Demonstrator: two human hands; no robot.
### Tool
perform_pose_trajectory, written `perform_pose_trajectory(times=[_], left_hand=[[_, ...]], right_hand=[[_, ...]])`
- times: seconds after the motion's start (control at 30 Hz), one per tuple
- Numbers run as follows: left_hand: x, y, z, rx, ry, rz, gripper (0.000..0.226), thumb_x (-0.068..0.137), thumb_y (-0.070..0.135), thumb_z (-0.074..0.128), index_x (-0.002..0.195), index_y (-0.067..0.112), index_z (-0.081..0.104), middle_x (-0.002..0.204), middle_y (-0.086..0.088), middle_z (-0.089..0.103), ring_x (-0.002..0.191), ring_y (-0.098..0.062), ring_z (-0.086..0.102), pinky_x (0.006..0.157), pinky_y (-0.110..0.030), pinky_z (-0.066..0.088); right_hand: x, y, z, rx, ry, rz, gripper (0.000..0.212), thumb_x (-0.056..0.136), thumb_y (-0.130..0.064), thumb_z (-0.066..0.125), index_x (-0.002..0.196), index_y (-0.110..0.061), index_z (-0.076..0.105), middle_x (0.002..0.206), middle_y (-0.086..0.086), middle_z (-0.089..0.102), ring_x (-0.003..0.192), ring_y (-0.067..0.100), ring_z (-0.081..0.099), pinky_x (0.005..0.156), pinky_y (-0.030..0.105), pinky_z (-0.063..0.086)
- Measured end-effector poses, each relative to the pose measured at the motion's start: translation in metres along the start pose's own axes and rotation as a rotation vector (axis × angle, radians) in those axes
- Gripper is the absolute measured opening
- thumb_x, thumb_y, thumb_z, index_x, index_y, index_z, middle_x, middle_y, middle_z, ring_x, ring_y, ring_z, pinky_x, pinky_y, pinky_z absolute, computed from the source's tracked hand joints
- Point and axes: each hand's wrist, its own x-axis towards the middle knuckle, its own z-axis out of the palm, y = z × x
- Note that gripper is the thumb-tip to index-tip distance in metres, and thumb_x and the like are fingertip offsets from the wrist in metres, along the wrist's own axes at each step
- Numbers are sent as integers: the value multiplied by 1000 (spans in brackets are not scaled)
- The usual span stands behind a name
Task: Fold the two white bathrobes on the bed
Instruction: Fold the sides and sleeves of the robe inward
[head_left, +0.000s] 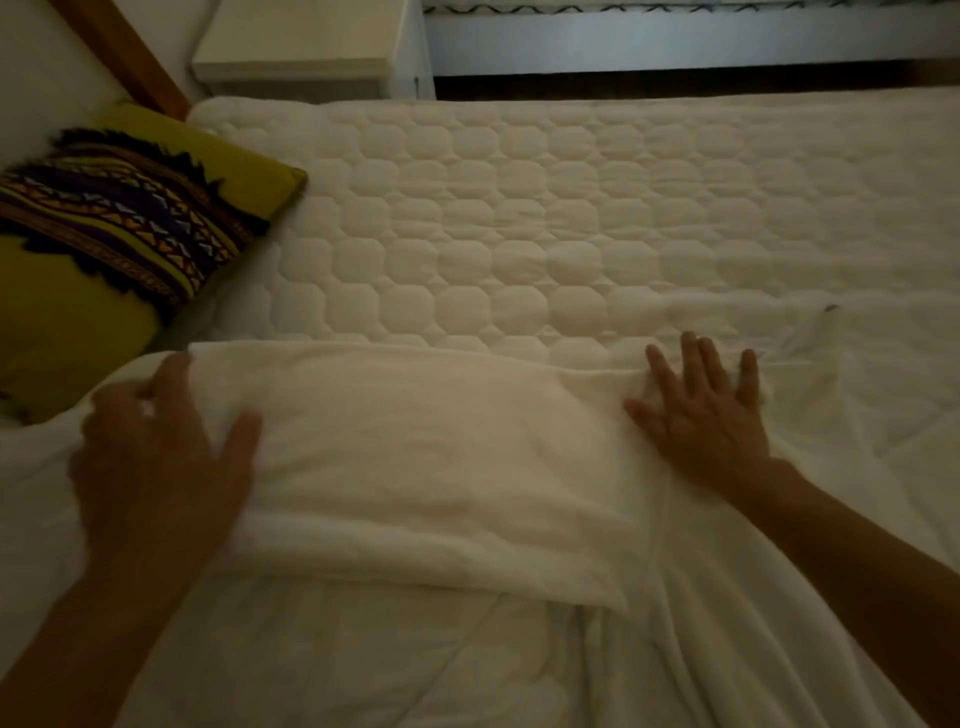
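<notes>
Loose white cloth (374, 670), rumpled, lay nearest along the near edge of the bed, with long creases running toward the right corner.

Item, folded bathrobe (426, 457): a thick white panel, doubled over, lay across the near middle of the bed on top of that loose cloth, its far edge straight and its near right corner rounded. Whether the loose cloth was part of the same robe or the second one could not be told.

Item, left hand (156, 457): palm down on the left end of the folded panel, thumb held apart on top of the fold. The fingers reached over the left edge and were blurred, so whether they gripped the cloth could not be told.

Item, right hand (711, 421): flat on the cloth just right of the folded panel, fingers straight and spread, pressing down.

Item, more white cloth (872, 384): spread to the right of that hand, with a small dark tag (831, 307) at its far edge.

Item, quilted mattress cover (519, 208): cream, octagon stitching, bare across the far half.

Item, cushion (104, 234): yellow-green with a dark patterned band, at the left.

Item, bedside cabinet (296, 52): pale, far left, beside a slanting wooden rail (130, 57).
</notes>
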Motion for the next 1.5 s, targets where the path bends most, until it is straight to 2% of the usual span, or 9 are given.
perform_pose_trajectory(times=[0.17,0.33,0.43,0.5,0.6,0.7,1.07,1.33,1.5], left_hand=[[-53,113,59,148,-145,665,70,96,67,30,154,27,35,160,-14,32,148,-34,30,117,-58,17],[-34,60,128,353,-410,657,78,87,80,3,156,46,11,166,-13,17,152,-36,17,121,-54,11],[-38,74,135,432,-327,600,74,93,64,15,153,27,39,156,-25,34,142,-49,32,114,-64,20],[-54,118,133,305,-186,594,72,88,49,30,138,5,58,147,-32,43,134,-56,38,110,-71,20],[-88,209,137,89,-101,800,66,89,50,38,145,17,51,156,-20,38,143,-43,35,116,-65,9],[-107,233,180,119,-259,838,68,97,64,20,155,30,33,162,-14,30,148,-34,30,118,-65,12],[-110,198,234,-128,-98,843,63,95,48,42,148,14,46,158,-17,36,145,-36,37,118,-63,19],[-107,195,244,-174,-60,860,61,96,47,44,146,12,50,157,-16,38,145,-34,38,115,-65,23],[-106,195,249,-172,-63,856,62,96,49,41,146,13,49,157,-15,38,146,-33,36,116,-64,22]], right_hand=[[-17,-1,7,62,150,-148,71,98,-70,16,160,-36,13,169,15,3,156,32,4,123,58,2],[-11,95,32,176,-69,334,87,81,-90,6,154,-48,-17,166,0,-25,154,25,-16,121,59,-6],[-8,110,34,349,-116,301,81,83,-87,10,154,-52,-11,165,-3,-26,154,32,-13,121,58,-3],[-9,117,29,413,16,219,68,96,-69,16,158,-40,19,169,8,0,155,36,2,123,60,7],[-6,142,19,346,370,66,39,91,-16,48,126,-17,67,149,22,47,141,42,39,116,55,30],[10,173,-5,81,136,-60,59,76,8,54,124,-25,64,153,17,40,148,40,27,119,57,20],[53,200,-17,-57,145,-544,33,85,-18,72,118,-19,71,124,4,68,125,28,58,108,51,43],[90,226,-113,-293,-258,-476,53,88,-53,20,73,-25,62,67,-9,62,66,13,58,87,37,48],[107,211,-85,-163,-481,-269,17,94,-28,56,86,-38,68,141,-3,50,131,23,43,114,42,37]])
